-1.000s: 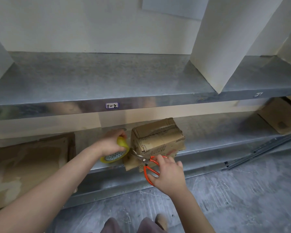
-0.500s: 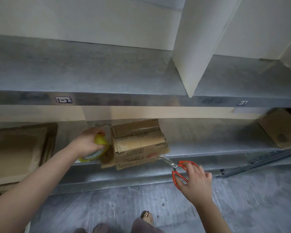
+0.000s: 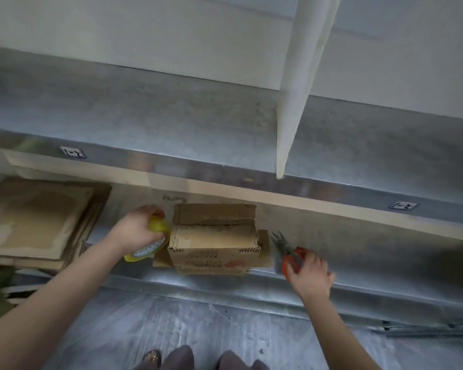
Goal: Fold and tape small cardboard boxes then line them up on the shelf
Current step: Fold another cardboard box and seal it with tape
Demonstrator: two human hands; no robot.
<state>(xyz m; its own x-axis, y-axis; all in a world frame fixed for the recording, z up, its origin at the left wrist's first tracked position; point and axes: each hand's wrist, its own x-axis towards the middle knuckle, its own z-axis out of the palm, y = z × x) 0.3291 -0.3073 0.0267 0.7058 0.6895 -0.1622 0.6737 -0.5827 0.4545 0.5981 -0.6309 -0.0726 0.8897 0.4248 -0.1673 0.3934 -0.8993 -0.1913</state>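
Observation:
A small worn cardboard box (image 3: 214,239) stands on the lower metal shelf (image 3: 358,252), with its flaps sticking out at both sides. Just left of the box, my left hand (image 3: 134,231) grips a yellow roll of tape (image 3: 150,241). Right of the box, red-handled scissors (image 3: 289,252) lie at the shelf's front with blades pointing away from me. My right hand (image 3: 309,273) has its fingers at the scissor handles; blur hides whether they still grip them.
A stack of flattened cardboard (image 3: 38,222) lies on the lower shelf at the left. The upper metal shelf (image 3: 145,121) is bare, with a white upright divider (image 3: 292,102) right of centre. Grey floor and my feet (image 3: 171,359) show below.
My right hand carried the scissors from the box's front to the shelf on its right. The box now stands square on the shelf. My left hand stayed beside it with the tape.

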